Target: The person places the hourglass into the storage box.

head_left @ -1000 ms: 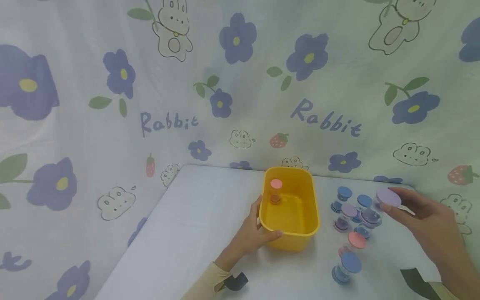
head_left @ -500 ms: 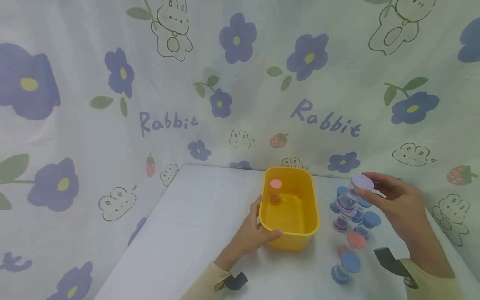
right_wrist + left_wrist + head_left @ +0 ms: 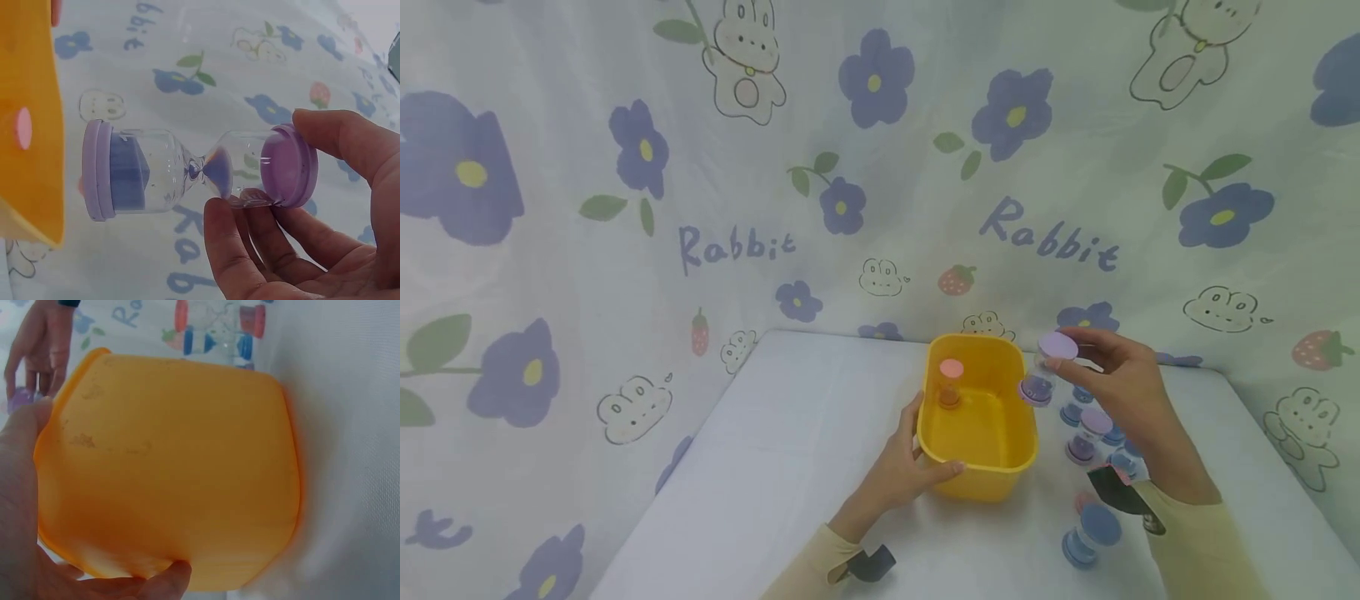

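In my right hand [image 3: 1116, 379] I hold a purple-capped hourglass [image 3: 194, 172] by its upper end, thumb and fingers around the cap and glass. Purple sand shows in both of its bulbs. It hangs tilted at the right rim of a yellow plastic bin [image 3: 985, 482]. My left hand [image 3: 910, 462] grips the bin's near left corner, thumb over the front rim and fingers along the side. Inside the bin, a pink-capped hourglass [image 3: 951, 383] stands upright at the far left.
Several more hourglasses stand on the white table right of the bin, among them a purple one [image 3: 1088, 437] and a blue one [image 3: 1092, 536] nearer the front. My right forearm hides part of the group. A patterned curtain [image 3: 880, 167] rises behind the table.
My right hand has carried the purple hourglass leftward from over the group to the bin's right rim. The left hand and the bin have stayed in place.
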The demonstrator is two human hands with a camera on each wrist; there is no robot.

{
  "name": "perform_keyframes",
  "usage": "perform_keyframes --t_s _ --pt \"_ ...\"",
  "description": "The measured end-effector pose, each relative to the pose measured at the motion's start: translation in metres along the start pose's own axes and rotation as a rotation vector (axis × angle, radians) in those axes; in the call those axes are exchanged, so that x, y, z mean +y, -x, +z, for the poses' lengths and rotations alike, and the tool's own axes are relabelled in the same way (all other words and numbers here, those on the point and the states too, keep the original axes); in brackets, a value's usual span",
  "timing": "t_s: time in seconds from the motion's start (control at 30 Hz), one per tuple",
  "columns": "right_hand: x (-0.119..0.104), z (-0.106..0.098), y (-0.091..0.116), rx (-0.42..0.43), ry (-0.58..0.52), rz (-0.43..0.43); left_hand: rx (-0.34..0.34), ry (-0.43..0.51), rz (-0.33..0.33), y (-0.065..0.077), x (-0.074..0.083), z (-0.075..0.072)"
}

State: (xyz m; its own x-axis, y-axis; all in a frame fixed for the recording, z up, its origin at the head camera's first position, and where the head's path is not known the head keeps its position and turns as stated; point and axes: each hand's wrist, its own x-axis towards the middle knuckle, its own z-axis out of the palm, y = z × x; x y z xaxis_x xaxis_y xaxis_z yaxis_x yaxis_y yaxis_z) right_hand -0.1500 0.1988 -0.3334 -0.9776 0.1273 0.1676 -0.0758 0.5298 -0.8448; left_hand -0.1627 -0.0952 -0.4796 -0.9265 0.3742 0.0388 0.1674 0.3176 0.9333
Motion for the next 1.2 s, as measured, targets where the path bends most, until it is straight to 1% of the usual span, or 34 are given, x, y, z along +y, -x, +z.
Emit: perform_keyframes --t_s 0.07,0.2,0.3,0.53,0.67,0.8,0.93,1.2 --pt "-0.003 0.007 -0.003 -0.022 -0.022 -0.016 0.0 -0.002 -0.001 0.0 0.0 0.001" --pt "-0.008 0.019 -0.009 -0.047 -0.058 -0.088 0.003 -0.012 -0.009 -0.001 -0.001 0.002" --pt "-0.011 0.03 -0.015 -0.065 -0.094 -0.114 0.0 -0.012 -0.011 -0.002 -0.001 -0.001" --pt "-0.009 0.056 -0.034 -0.077 -0.139 -0.098 -0.014 -0.018 0.008 -0.006 -0.003 -0.005" --pt "-0.006 0.067 -0.046 -0.098 -0.15 -0.112 -0.02 -0.016 0.012 -0.008 -0.004 -0.008" --pt "-0.005 0.073 -0.054 -0.12 -0.143 -0.128 -0.023 -0.015 0.019 -0.009 -0.004 -0.008" --pt "-0.007 0.077 -0.06 -0.135 -0.123 -0.116 -0.022 -0.012 0.023 -0.009 -0.004 -0.008" --pt "-0.012 0.088 -0.071 -0.223 -0.104 -0.049 -0.029 -0.007 0.03 -0.01 -0.004 -0.01"
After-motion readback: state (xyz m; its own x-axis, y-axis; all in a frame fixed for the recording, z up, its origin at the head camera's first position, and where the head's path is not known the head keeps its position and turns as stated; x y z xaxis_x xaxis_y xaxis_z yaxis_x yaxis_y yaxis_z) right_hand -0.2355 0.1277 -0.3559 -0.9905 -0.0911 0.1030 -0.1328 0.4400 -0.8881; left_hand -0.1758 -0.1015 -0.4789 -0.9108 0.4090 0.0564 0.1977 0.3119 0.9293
